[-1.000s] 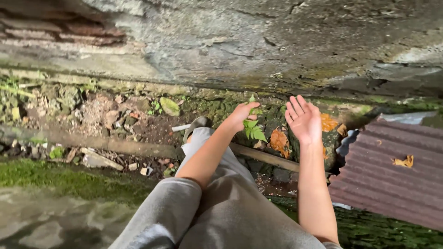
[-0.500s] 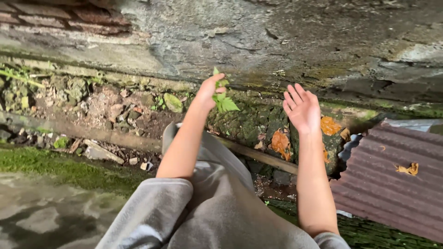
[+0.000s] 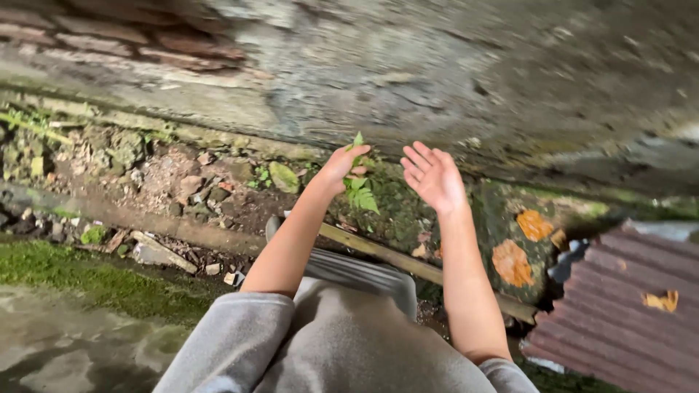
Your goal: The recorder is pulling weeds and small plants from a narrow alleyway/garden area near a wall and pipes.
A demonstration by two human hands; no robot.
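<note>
Mossy rubble and broken stones lie along the foot of a rough wall (image 3: 451, 80), with a rusty corrugated sheet (image 3: 619, 306) at the right. Left hand (image 3: 341, 166) pinches a small green fern sprig (image 3: 358, 188), lifted clear of the ground and hanging in front of the wall's base. Right hand (image 3: 435, 177) is spread wide and empty, palm up, just beside the sprig. By the look of it the weed is pulled free; setting it aside would call only for loosening that pinch.
</note>
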